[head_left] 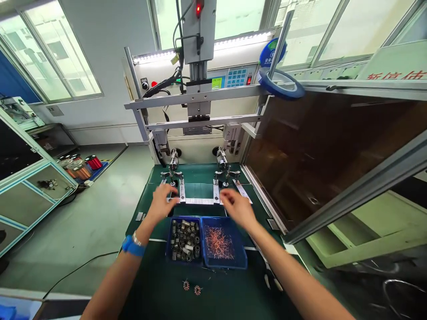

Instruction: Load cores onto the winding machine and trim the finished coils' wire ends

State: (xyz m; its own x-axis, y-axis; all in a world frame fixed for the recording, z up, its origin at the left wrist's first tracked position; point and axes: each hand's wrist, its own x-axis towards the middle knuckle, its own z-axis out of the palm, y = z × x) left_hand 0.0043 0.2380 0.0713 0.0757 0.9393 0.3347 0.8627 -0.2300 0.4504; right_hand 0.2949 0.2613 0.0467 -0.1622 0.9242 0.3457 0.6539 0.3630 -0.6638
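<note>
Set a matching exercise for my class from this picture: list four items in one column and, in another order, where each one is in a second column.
Items:
1. Copper wire clippings
2. Dark metal cylinders
3. Two copper-wound rings
4. Roll of blue tape

Places:
A. In the blue tray on the person's left
B. Looped around a metal post
C. In the blue tray on the person's right
D. On the green mat, in front of the trays

Pairs: 1-C, 2-A, 3-D, 4-B
</note>
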